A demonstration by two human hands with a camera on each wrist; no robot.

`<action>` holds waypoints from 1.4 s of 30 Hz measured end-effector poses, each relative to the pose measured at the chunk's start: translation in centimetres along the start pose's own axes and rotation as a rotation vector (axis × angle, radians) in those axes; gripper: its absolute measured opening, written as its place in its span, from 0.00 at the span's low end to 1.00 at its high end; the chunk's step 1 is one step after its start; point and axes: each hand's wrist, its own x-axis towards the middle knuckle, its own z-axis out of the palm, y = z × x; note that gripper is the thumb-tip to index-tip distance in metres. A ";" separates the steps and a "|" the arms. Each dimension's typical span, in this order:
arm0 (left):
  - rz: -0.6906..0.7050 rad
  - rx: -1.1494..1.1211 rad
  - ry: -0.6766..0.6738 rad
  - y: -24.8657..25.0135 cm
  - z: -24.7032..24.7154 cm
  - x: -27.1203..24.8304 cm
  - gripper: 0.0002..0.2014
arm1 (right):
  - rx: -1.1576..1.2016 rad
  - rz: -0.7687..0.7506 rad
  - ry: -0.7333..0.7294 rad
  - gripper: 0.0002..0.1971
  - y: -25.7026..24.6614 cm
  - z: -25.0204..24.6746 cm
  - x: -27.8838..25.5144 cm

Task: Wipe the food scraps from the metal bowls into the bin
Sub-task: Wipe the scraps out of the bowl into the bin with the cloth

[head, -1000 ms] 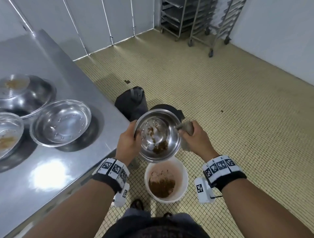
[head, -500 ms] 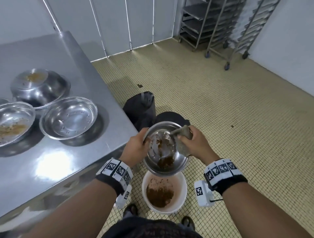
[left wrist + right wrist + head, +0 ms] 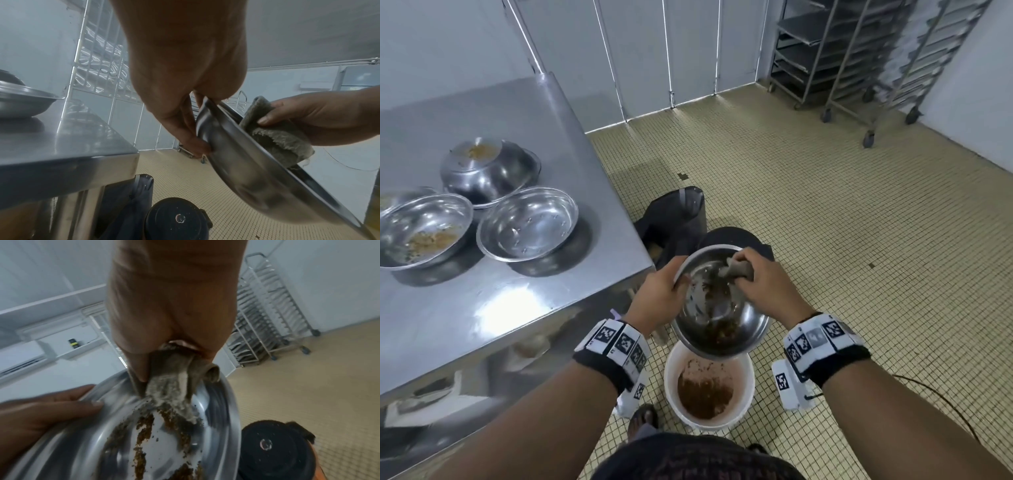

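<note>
Directly above the bin (image 3: 709, 383), left hand (image 3: 659, 298) grips tilted bowl (image 3: 722, 325); right hand (image 3: 767, 291) clutches cloth (image 3: 736, 270) inside.

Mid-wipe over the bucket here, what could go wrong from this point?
The left hand pinches only the rim of the tilted bowl; a hard push from the cloth in the right hand could twist it loose. The scraps piled at the low edge may miss the white bucket, since the bowl overhangs only its far rim.
</note>
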 end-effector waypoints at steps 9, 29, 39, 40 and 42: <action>0.016 -0.003 0.039 1.2 -0.3 0.4 0.10 | -0.278 -0.176 -0.004 0.19 -0.2 3.8 -0.3; -0.022 0.013 0.057 -0.1 -2.3 2.2 0.14 | -0.331 -0.237 -0.119 0.25 0.0 5.7 1.3; 0.065 0.109 0.173 1.2 -3.0 3.0 0.16 | -0.547 -0.325 -0.327 0.22 3.3 5.6 -0.1; 0.083 0.113 0.181 1.2 -2.8 3.1 0.16 | -0.534 -0.321 -0.318 0.20 3.5 5.6 -0.1; 0.110 0.106 0.190 1.0 -2.6 3.4 0.16 | -0.466 -0.289 -0.313 0.16 3.9 5.5 -0.1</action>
